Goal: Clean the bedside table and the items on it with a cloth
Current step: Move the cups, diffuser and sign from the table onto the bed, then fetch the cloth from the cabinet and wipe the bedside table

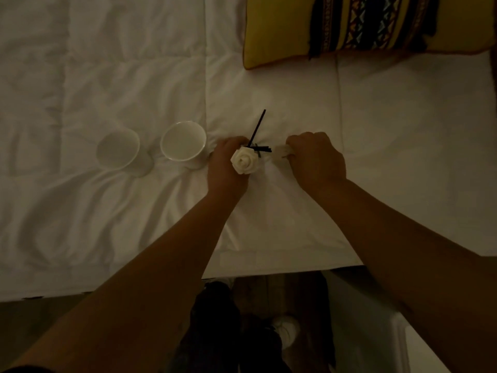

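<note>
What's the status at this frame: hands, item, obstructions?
Left hand grips diffuser with white rose. Right hand pinches pale cloth beside it. Two white cups stand left, apart.

Two white cups (118, 151) (184, 143) stand side by side on the bedding, one with its open mouth facing the camera and the other too dim to tell which way up it stands. One white artificial rose (244, 160) appears at the centre. Dark reed sticks (257, 128) rise beside it: one long stick is plainly separate, and a few shorter ones cross near its base (their exact number cannot be told in the dim light). One yellow cushion (271, 30) with one dark patterned band lies at the upper right. Two hands, one left hand (227, 165) and one right hand (316, 160), are in view. One small pale cloth (281, 152) shows at the right fingers.
</note>
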